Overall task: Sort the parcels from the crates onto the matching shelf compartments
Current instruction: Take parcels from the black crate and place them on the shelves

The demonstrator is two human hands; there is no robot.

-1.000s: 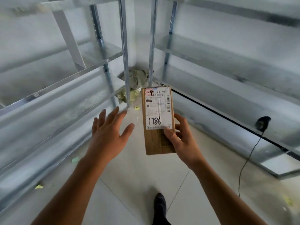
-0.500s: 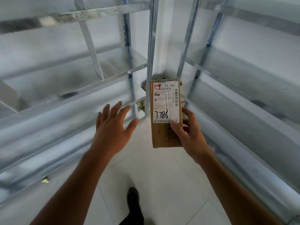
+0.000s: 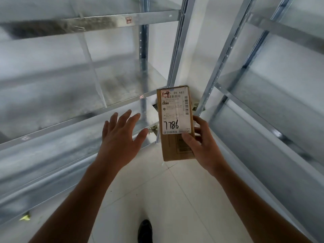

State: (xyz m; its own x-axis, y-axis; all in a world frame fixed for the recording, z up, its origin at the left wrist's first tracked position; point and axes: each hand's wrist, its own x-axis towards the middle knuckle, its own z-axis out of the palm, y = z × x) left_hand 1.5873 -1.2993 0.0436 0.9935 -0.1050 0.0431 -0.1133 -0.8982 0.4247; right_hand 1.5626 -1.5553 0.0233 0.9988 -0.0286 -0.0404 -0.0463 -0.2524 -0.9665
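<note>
My right hand (image 3: 203,146) grips a small brown cardboard parcel (image 3: 175,146) by its lower right side, thumb on the front. Its white label reads "7786" in black, with a red "1-4" mark at the top left corner. The parcel is held upright in front of the corner where two metal shelf units meet. My left hand (image 3: 121,137) hovers to the parcel's left, fingers spread and straight, holding nothing. A small red-marked tag (image 3: 128,20) sits on the upper beam of the left shelf unit (image 3: 70,25).
Galvanised shelf units run along the left and the right (image 3: 263,95), meeting at a corner ahead. Another small tag (image 3: 141,97) is on a lower left beam. White tiled floor lies below, with my dark shoe (image 3: 144,231) and a scrap of litter (image 3: 25,217).
The view has tilted up and closer to the shelves. The parcel and both hands have risen slightly toward the corner; the grip is unchanged. The cable and dark object at right have left the view.
</note>
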